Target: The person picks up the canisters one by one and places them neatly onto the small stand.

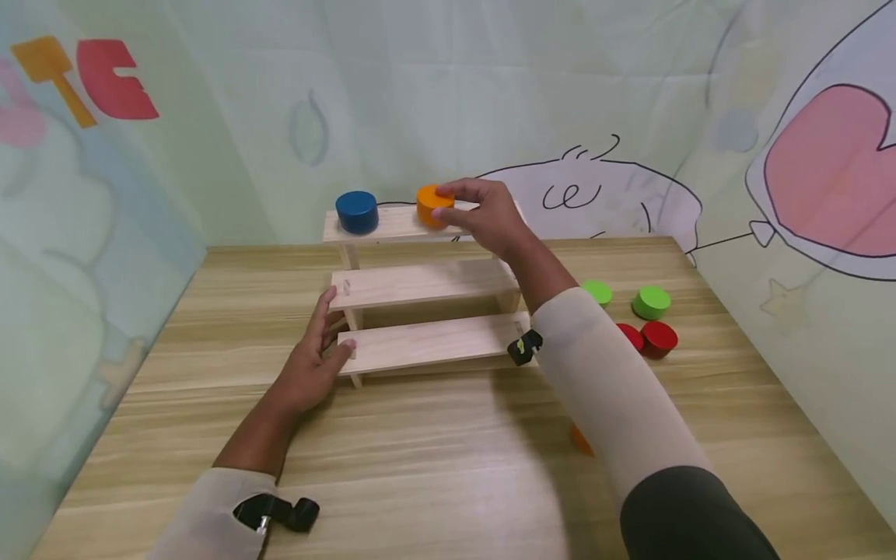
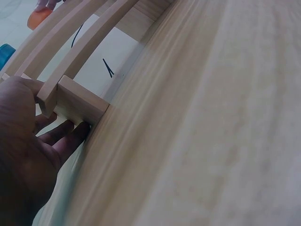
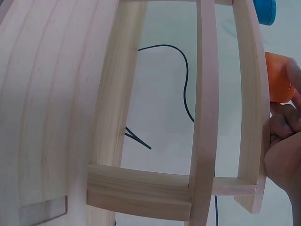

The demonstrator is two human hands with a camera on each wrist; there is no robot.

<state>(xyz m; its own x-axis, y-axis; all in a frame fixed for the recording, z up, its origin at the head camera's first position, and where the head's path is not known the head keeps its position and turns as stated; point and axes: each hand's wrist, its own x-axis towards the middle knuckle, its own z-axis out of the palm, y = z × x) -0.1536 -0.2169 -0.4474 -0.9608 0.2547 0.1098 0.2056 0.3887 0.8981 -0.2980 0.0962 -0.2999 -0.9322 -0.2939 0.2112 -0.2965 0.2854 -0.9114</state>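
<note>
Pinching orange blk [image 1: 429, 208] w/ R hand [image 1: 493, 215], well apart from L hand [image 1: 313, 369] gripping rack [image 1: 427, 284].

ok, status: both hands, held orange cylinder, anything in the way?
Right hand pinching orange cylinder at top tier. Left hand gripping wooden rack, left end. Blue cylinder on same tier, apart; nothing visibly blocking.

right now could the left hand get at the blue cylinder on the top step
Likely yes: the blue cylinder stands near the left end of the top step, same side as the left hand, with no other cylinder between, though that hand must probably release the wooden stand.
</note>
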